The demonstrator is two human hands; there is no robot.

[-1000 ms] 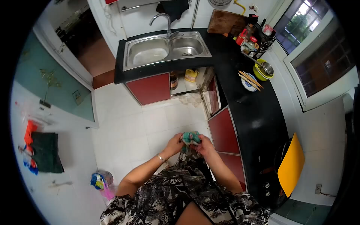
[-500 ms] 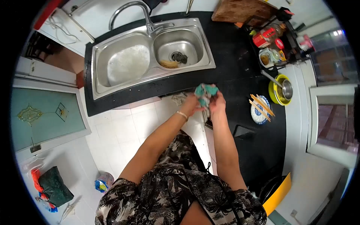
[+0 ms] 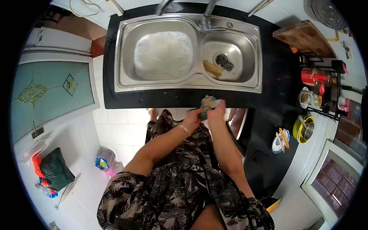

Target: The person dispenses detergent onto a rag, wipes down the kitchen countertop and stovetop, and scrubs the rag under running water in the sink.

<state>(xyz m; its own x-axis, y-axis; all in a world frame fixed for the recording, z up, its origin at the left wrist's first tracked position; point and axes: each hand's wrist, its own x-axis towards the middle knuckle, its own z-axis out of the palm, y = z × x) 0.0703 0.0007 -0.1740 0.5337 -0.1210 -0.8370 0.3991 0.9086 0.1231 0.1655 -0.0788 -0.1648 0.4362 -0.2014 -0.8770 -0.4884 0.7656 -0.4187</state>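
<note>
Just in front of the sink's near edge, both hands hold a crumpled green and whitish cloth [image 3: 208, 102]. My left hand [image 3: 194, 117] grips it from the left with closed fingers. On the other side my right hand [image 3: 217, 109] is wrapped round it, hiding part of the cloth. Beyond the hands lies the double steel sink [image 3: 161, 89]. Cloudy, foamy water [image 3: 163, 55] fills the bottom of its left basin. A yellowish-brown scrubbing pad [image 3: 212, 69] and a dark scrubber [image 3: 227, 65] rest near the drain in the right basin.
The black counter [image 3: 268, 153] runs along the right, holding a blue-and-white plate [image 3: 276, 145] with chopsticks and a yellow basket [image 3: 297, 130] with a metal ladle. A cutting board [image 3: 306, 38] leans at the back. A rack of jars [image 3: 316, 78] stands at the far right.
My view has turned and moved toward the sink, which now sits more centrally. Both hands have gone from the counter's corner to the sink front, still holding the cloth, now bunched smaller.
</note>
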